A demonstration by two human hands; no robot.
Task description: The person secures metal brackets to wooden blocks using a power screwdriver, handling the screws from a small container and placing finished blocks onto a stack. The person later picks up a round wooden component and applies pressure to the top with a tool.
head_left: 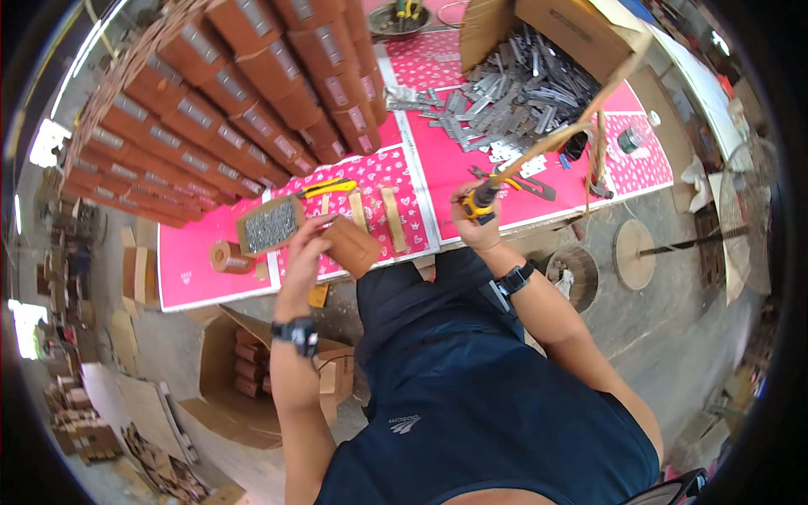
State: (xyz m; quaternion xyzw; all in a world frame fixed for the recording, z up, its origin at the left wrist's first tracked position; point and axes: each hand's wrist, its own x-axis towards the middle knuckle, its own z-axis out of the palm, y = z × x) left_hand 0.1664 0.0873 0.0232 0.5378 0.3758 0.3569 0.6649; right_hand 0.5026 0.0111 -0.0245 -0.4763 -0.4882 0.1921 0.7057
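My left hand grips a reddish-brown wooden block at its upper left side, tilted just over the table's front edge. In my right hand is a yellow and black power screwdriver, held apart from the block. Left of my left hand sits a shallow box of small silver screws, with a brown round-ended piece with a hole beside it. Pale wooden strips lie between my hands, near a yellow utility knife. Pliers rest just right of the screwdriver.
Tall stacks of brown blocks with metal plates fill the table's left back. A tipped cardboard box spills metal plates at the right back. Below stand an open carton holding brown pieces and a round bin.
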